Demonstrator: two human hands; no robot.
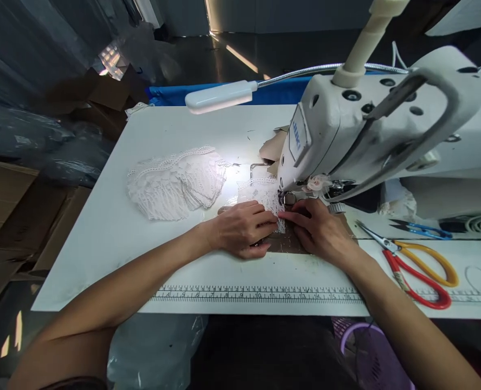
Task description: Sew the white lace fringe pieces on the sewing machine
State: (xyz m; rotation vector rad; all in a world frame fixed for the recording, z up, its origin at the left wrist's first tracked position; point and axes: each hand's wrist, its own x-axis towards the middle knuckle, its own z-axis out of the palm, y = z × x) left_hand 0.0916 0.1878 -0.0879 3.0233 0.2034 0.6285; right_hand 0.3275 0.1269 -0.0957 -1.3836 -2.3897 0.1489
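Observation:
A small white lace piece [260,190] lies at the needle area of a white sewing machine [325,130], with its right edge beside the presser foot [288,198]. My left hand [244,230] rests on the lace's front part, fingers curled together and pressing on it. From the other side, my right hand [319,230] reaches in just in front of the presser foot, its fingertips closed at the lace's right edge. To the left lies a heap of ruffled white lace [175,184]. The lace under my fingers is partly hidden.
A lamp [220,97] on a bendable neck lights the white table [114,254]. Scissors with red and yellow handles [421,271] and blue snips [423,230] lie at right. A printed ruler [240,295] runs along the front edge. Cardboard boxes [17,216] stand left; a purple basket [374,352] sits below.

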